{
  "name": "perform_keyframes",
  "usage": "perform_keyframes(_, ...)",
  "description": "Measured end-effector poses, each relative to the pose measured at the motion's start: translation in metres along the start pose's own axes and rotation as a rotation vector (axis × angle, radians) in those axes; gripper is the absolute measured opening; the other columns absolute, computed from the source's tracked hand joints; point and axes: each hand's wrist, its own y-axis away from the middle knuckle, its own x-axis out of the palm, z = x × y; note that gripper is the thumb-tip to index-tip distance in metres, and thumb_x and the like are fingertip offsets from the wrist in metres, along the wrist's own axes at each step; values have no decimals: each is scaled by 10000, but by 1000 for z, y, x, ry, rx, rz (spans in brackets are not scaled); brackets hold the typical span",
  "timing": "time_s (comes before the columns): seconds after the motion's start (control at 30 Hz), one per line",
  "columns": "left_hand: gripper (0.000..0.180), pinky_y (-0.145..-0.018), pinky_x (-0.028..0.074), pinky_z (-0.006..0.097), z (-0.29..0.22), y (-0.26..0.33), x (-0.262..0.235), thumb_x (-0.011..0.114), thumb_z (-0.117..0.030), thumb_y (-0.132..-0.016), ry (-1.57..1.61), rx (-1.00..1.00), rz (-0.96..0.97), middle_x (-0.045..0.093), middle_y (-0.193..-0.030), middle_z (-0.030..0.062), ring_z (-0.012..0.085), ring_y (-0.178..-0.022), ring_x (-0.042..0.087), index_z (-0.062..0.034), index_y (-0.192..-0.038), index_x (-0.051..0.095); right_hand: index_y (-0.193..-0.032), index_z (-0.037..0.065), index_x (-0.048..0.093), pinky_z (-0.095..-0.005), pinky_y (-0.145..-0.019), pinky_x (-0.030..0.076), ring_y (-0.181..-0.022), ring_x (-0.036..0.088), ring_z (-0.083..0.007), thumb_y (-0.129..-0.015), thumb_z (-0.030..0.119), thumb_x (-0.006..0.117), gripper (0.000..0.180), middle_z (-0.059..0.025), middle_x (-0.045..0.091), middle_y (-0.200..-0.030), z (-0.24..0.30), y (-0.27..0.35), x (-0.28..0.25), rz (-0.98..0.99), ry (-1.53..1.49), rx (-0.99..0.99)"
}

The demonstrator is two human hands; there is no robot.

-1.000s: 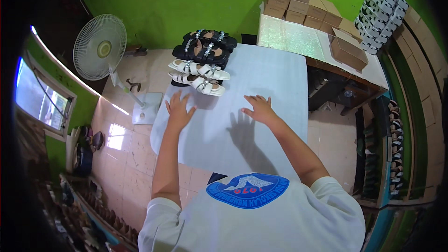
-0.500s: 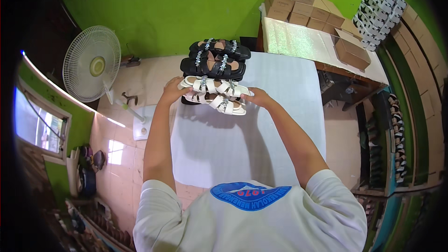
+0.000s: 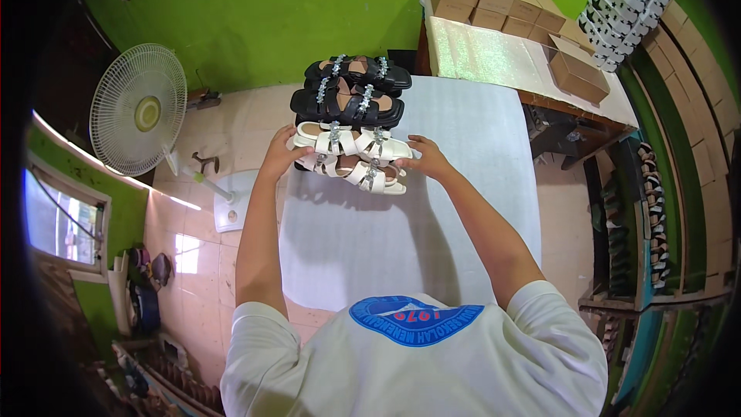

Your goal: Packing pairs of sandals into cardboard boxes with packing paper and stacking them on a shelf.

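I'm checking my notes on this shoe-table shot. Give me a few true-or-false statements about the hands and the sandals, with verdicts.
1. Both hands are at the white sandals. True: the left hand is at one end of the pair, the right hand at the other.
2. The black sandals lie nearer the person than the white ones. False: they lie beyond them, toward the green wall.
3. The sandals rest on a white table. True.
4. The fan stands on the person's right. False: it is on the floor to their left.
5. The cardboard boxes are stacked on the white table. False: they sit on a separate bench behind it.
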Motion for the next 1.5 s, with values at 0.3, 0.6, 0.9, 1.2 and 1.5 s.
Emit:
perform_keyframes(0.3,760,-1024,303,341,-10,17,-1,793,-294,-619,145,-58,-39,351,-1358,190,282,-1258,353,91,-1194,477,-998,22,664,-413,-970,377,-1187,427,-315,-565,477,787,641,-152,433,-1290,16,18,-6,-67,-94,39)
perform_keyframes(0.6,834,-1036,290,363,-19,63,19,826,-342,-521,-45,4,0,374,-1340,179,296,-1255,346,53,-1176,495,-1096,78,626,-431,-1006,328,-1246,350,-313,-545,431,812,680,-124,391,-1335,13,59,-18,-108,25,-54)
perform_keyframes(0.9,993,-1032,291,399,-65,101,62,870,-288,-359,-410,237,-34,345,-1351,139,290,-1252,319,-1,-1210,447,-1160,121,586,-445,-1036,283,-1284,252,-325,-471,417,835,790,-84,293,-1406,-1,127,-67,-194,243,-213)
perform_keyframes(1.2,962,-1060,225,448,-187,124,168,871,-390,-333,-438,423,-28,295,-1389,147,342,-1297,237,15,-1094,445,-1131,124,604,-434,-1025,270,-1268,284,-319,-436,450,826,799,-100,285,-1417,-53,229,-188,-435,409,-368)
perform_keyframes(1.5,923,-1086,88,512,-322,153,311,861,-449,-355,-301,623,42,273,-1399,145,362,-1323,182,-75,-1078,427,-1099,135,623,-435,-1024,265,-1271,289,-299,-438,476,811,767,-107,267,-1424,-113,372,-346,-620,515,-392)
